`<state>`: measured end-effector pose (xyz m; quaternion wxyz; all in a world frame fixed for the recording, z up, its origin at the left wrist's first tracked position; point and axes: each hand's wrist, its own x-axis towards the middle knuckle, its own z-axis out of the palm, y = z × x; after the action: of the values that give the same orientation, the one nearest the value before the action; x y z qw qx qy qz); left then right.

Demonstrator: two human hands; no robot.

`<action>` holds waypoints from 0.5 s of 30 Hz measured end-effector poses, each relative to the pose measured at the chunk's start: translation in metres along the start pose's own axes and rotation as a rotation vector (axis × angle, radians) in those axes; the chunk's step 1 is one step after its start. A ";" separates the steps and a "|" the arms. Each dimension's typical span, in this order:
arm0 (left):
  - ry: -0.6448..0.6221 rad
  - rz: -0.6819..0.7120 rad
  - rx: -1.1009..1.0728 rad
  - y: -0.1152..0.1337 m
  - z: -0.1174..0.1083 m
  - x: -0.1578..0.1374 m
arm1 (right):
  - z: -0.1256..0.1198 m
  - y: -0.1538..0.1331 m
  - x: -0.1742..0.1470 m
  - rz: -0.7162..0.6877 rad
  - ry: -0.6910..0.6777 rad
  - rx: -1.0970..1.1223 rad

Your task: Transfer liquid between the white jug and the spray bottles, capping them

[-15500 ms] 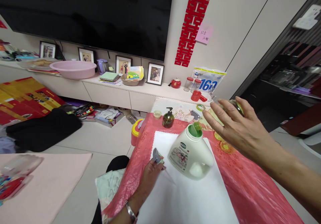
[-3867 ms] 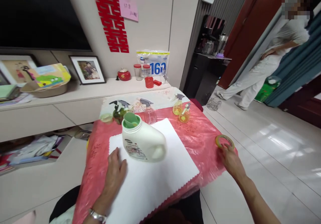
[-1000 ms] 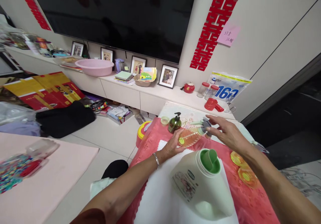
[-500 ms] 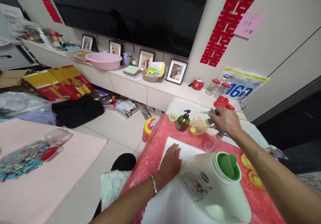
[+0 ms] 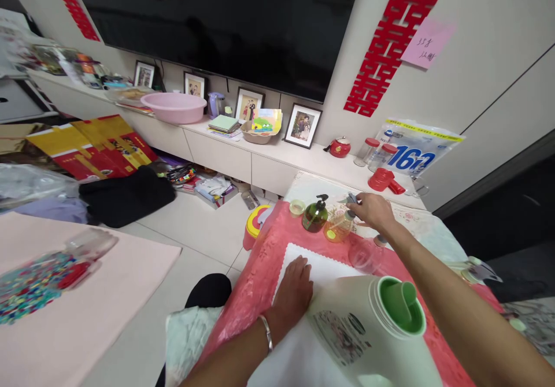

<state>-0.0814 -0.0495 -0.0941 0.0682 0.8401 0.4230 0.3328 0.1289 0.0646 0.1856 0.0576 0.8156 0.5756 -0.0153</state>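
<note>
My left hand lies flat, fingers stretched out, on a white sheet with a scalloped edge. My right hand is closed around the grey head of a clear spray bottle, which stands nearly upright with a little yellow liquid at its base. Just left of it is a dark green pump bottle, beside a small pale green round dish. Another clear bottle with a grey neck is below my right forearm. A large pale green detergent jug with a green spout stands nearest me.
A red cloth covers this table. To the left, a pink-covered table carries colourful beads. Behind, a white cabinet holds a pink basin, framed photos, red-lidded jars and a red plastic bundle.
My right hand has moved left with the spray bottle, which has gone from tilted to nearly upright beside the pump bottle. My left hand stays on the white sheet.
</note>
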 end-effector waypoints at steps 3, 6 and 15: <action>-0.002 -0.016 -0.023 0.000 0.001 -0.001 | 0.000 0.000 0.001 -0.024 -0.019 0.036; -0.035 -0.031 -0.025 0.000 0.000 0.000 | 0.000 0.000 0.001 -0.048 -0.024 0.095; -0.079 -0.026 -0.074 -0.007 -0.003 0.007 | -0.018 0.042 -0.034 -0.012 0.254 0.456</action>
<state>-0.0846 -0.0404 -0.0912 0.1202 0.8440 0.4181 0.3136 0.1565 0.0202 0.2100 -0.2007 0.7994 0.5648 -0.0423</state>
